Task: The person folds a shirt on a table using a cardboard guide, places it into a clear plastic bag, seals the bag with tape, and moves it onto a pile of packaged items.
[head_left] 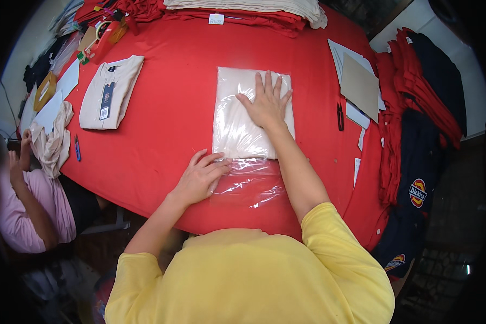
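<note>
Head view: we see the bagged garment (238,127) on the counter (164,124), under the right hand (267,105) with its fingers wide; the left hand (200,175) touches the near-left edge, pinching or not, we cannot tell. The garment's long axis runs away from us, clear flap (251,186) nearest.

Right grip (267,105) flat, fingers (268,83) spread, arm (299,175) outstretched; left grip (201,177) closer in, palm down, fingers slightly curved

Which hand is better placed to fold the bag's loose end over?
Probably the left hand: it rests at the bag's loose end, while the right hand lies across the bagged garment.
</note>
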The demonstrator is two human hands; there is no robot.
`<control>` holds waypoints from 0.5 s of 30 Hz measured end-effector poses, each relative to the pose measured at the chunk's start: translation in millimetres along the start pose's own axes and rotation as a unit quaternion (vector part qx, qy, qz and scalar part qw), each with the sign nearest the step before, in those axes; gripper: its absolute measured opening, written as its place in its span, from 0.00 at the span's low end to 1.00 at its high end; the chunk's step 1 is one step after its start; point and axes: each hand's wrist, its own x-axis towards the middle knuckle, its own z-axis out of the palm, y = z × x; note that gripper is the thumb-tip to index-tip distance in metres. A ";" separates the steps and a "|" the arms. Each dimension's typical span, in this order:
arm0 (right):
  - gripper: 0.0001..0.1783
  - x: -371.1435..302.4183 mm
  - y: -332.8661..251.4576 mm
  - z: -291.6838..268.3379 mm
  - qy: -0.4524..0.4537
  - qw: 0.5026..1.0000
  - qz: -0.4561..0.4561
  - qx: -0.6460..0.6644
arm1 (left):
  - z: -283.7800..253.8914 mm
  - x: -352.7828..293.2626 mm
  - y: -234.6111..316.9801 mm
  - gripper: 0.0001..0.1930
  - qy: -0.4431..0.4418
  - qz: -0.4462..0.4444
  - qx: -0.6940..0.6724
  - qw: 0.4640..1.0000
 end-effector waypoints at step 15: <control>0.45 25.2 -45.6 -20.7 -0.042 0.986 -0.160 -0.031 | 2.0 8.6 -4.8 0.23 0.020 0.016 0.049 0.998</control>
